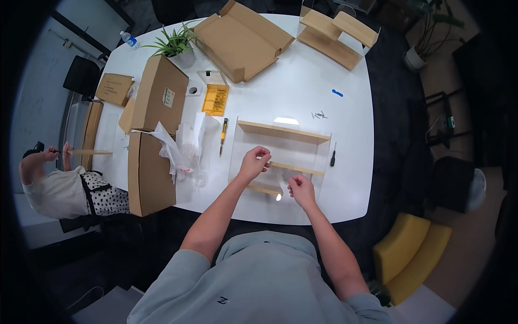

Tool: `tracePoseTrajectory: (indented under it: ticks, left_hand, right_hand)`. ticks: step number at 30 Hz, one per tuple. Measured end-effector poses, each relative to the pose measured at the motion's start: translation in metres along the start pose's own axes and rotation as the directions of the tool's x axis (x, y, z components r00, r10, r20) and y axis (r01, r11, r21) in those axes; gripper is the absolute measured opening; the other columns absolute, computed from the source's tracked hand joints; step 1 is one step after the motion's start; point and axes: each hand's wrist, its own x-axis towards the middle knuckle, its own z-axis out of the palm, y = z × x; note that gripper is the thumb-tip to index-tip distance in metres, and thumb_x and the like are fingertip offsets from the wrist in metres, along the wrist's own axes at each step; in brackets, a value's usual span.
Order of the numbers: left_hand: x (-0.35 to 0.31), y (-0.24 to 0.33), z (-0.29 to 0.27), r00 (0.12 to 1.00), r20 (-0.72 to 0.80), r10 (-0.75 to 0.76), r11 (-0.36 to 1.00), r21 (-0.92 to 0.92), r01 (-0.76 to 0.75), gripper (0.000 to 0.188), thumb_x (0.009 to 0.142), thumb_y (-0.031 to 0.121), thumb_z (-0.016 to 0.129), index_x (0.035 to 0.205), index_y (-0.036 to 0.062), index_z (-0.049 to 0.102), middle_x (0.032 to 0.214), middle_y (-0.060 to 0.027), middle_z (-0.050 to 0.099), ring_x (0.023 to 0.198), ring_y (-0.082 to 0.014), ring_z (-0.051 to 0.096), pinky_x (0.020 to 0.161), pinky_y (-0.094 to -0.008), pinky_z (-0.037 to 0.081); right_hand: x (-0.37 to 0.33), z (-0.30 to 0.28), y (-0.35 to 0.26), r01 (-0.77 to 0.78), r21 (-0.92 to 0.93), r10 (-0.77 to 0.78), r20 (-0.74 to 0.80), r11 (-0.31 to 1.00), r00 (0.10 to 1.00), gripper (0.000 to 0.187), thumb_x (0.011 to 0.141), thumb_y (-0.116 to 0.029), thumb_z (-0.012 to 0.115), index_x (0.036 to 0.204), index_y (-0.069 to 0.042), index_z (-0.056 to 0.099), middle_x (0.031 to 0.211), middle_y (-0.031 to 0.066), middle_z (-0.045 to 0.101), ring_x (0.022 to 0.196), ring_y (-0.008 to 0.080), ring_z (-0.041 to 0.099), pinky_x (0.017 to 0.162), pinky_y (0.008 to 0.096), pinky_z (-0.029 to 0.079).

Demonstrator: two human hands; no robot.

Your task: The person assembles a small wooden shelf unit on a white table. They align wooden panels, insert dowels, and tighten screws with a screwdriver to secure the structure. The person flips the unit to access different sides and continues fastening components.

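Note:
In front of me a small shelf with clear side panels and pale wooden boards (283,132) lies on the white table. My left hand (256,162) is over its middle, fingers pinched together beside the middle board (297,168). Closer to me, my right hand (301,190) hovers around the shelf's near part, its fingers curled in a pinch. Whatever is between the fingers of either hand is too small or hidden to make out. A short board (264,188) forms the near tier. A black-handled screwdriver (333,157) rests right of the shelf, and a yellow-and-black screwdriver (223,135) left of it.
Several loose screws (320,115) and a blue tool (337,93) lie farther right. An orange bit case (215,100), plastic wrapping (189,146) and cardboard boxes (152,175) occupy the left. Another shelf (329,40) stands at the back. A co-worker (65,186) handles a board at far left.

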Motion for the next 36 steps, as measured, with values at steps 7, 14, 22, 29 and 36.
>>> tracePoseTrajectory:
  ticks: [7,14,22,29,36]
  left_hand:
    - [0.0,0.011,0.003,0.999,-0.02,0.04,0.999,0.01,-0.04,0.015,0.097,0.015,0.067,0.107,0.0041,0.065,0.099,-0.0056,0.071,0.075,-0.0136,0.071,0.06,-0.0274,0.056]
    - [-0.044,0.05,0.002,0.999,-0.033,-0.006,0.983,-0.183,-0.001,0.011,0.098,0.015,0.065,0.105,0.007,0.061,0.097,-0.004,0.072,0.085,-0.0125,0.07,0.066,-0.0273,0.057]
    - [-0.005,0.032,-0.005,0.983,0.008,0.185,0.978,0.094,-0.185,0.011,0.096,0.012,0.063,0.102,0.0038,0.063,0.086,-0.0049,0.071,0.075,-0.0132,0.068,0.065,-0.0278,0.054]
    - [0.0,0.014,0.001,0.998,-0.003,0.062,0.989,0.137,-0.061,0.012,0.097,0.013,0.062,0.102,0.002,0.063,0.082,-0.0059,0.071,0.069,-0.0125,0.068,0.062,-0.0275,0.052]
    - [0.002,0.006,0.0,0.999,-0.031,0.041,0.992,0.123,-0.037,0.012,0.097,0.013,0.062,0.102,0.0024,0.064,0.083,-0.0055,0.071,0.07,-0.0118,0.068,0.058,-0.0268,0.05]
  right_hand:
    - [-0.003,0.002,-0.01,-0.008,0.092,0.008,0.002,0.996,1.0,0.014,0.099,-0.015,0.062,0.097,-0.001,0.066,0.082,0.0068,0.071,0.068,0.0132,0.067,0.059,0.0287,0.055]
    - [-0.004,-0.033,-0.088,0.036,0.165,-0.061,0.149,0.986,0.987,0.008,0.099,-0.009,0.059,0.102,-0.002,0.059,0.092,0.0104,0.074,0.08,0.0168,0.073,0.069,0.0298,0.06]
    - [0.01,-0.024,-0.065,-0.016,-0.181,0.068,0.282,0.983,0.957,0.018,0.097,-0.019,0.066,0.091,-0.002,0.066,0.082,0.0064,0.073,0.069,0.0118,0.068,0.06,0.0279,0.057]
    - [0.013,-0.015,-0.036,-0.088,-0.126,0.11,0.179,0.988,0.978,0.018,0.098,-0.019,0.065,0.091,-0.003,0.066,0.079,0.0057,0.071,0.062,0.0112,0.065,0.054,0.0271,0.054]
    - [0.01,-0.012,-0.036,0.001,-0.191,0.022,0.119,0.982,0.993,0.023,0.097,-0.021,0.064,0.092,0.001,0.07,0.075,0.008,0.072,0.061,0.0136,0.066,0.059,0.0299,0.054]
